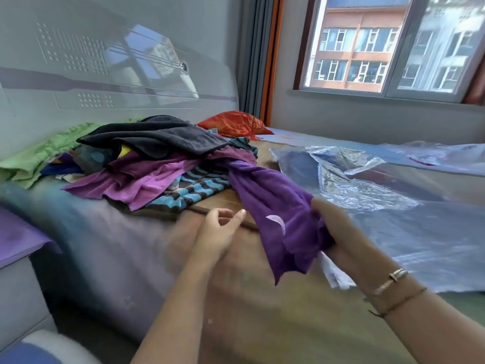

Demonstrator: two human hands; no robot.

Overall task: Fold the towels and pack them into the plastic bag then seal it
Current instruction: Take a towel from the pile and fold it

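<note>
So we're on a bed (147, 232) with a heap of towels (147, 164) piled up toward the headboard (118, 61): a dark grey one on top, a couple of magenta ones under it, a blue and black striped one sticking out at the front, and a green one (39, 153) off to the far left edge. Behind the heap there's a red cushion (233, 124), and past that a window (393, 46) looking out at an orange apartment block.

The plastic bag (349, 177) lies crumpled and shiny on the right side of the bed, just beyond our right hand, with more clear plastic sheeting spread out flat around it. Nothing sits between the hands and the bag.

No readable writing anywhere (there's a small pale tag on the purple towel (278, 206) but it's too blurry to make anything out).

Our right hand (338, 232) grips the purple towel, fingers curled around a bunched part of it, with the far end of the towel trailing back into the heap and the near end hanging loose. Two bracelets on that wrist. Our left hand (217, 232) hovers just beside the towel, not touching it, fingers loosely curved and slightly spread, thumb pointing toward the cloth
</note>
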